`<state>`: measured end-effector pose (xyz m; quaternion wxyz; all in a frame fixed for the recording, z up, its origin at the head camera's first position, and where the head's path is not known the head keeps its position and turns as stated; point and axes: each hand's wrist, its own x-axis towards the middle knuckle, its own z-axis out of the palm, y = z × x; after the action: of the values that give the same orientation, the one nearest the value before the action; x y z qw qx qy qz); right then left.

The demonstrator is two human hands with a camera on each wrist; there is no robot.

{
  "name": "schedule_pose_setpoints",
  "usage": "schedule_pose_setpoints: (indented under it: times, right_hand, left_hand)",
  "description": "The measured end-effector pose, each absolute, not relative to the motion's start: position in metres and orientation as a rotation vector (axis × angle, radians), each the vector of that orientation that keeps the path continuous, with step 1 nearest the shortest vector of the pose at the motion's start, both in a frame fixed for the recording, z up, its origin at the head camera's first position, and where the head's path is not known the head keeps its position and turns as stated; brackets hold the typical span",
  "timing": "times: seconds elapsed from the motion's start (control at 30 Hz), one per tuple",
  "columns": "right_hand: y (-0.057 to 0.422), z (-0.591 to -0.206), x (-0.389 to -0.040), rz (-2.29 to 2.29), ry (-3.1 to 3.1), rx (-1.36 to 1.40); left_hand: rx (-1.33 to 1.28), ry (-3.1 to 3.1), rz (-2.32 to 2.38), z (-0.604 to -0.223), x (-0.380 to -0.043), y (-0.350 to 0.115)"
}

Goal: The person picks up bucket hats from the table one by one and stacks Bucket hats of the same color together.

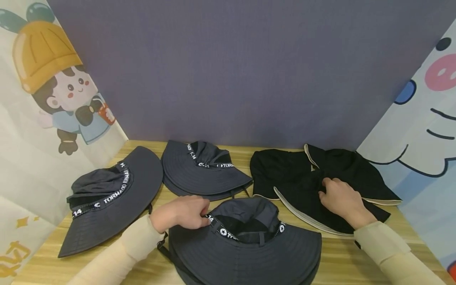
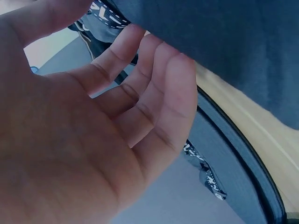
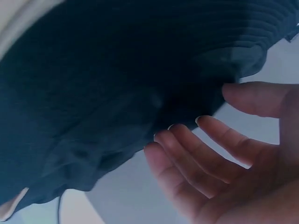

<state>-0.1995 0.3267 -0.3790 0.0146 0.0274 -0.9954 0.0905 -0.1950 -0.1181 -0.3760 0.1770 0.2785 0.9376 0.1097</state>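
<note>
A dark grey bucket hat (image 1: 249, 253) with a lettered band lies at the front middle, crown toward the back. At the left side of its crown is my left hand (image 1: 185, 211), fingers bent. In the left wrist view the fingertips (image 2: 180, 70) meet the grey cloth, with the thumb apart from them. My right hand (image 1: 342, 198) is over black cloth hats (image 1: 303, 202) with beige edging, overlapping at the back right; how many is unclear. In the right wrist view its loosely bent fingers (image 3: 173, 163) are at the black cloth's edge, thumb apart.
Two more dark grey hats with lettered bands lie on the wooden table (image 1: 146, 267): one hat (image 1: 110, 213) at the left, another hat (image 1: 199, 174) at the back middle. A grey panel (image 1: 242, 71) stands behind, with printed cartoon sheets (image 1: 32, 150) along the sides.
</note>
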Motion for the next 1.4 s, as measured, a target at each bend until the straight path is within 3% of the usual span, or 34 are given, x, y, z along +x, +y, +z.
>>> schedule_pose_setpoints:
  times: [1.4]
  right_hand:
    - [0.163,-0.371,-0.259,0.437,-3.102,0.352]
  left_hand:
    - [0.718,2.692,0.164,-0.376,-0.19,-0.105]
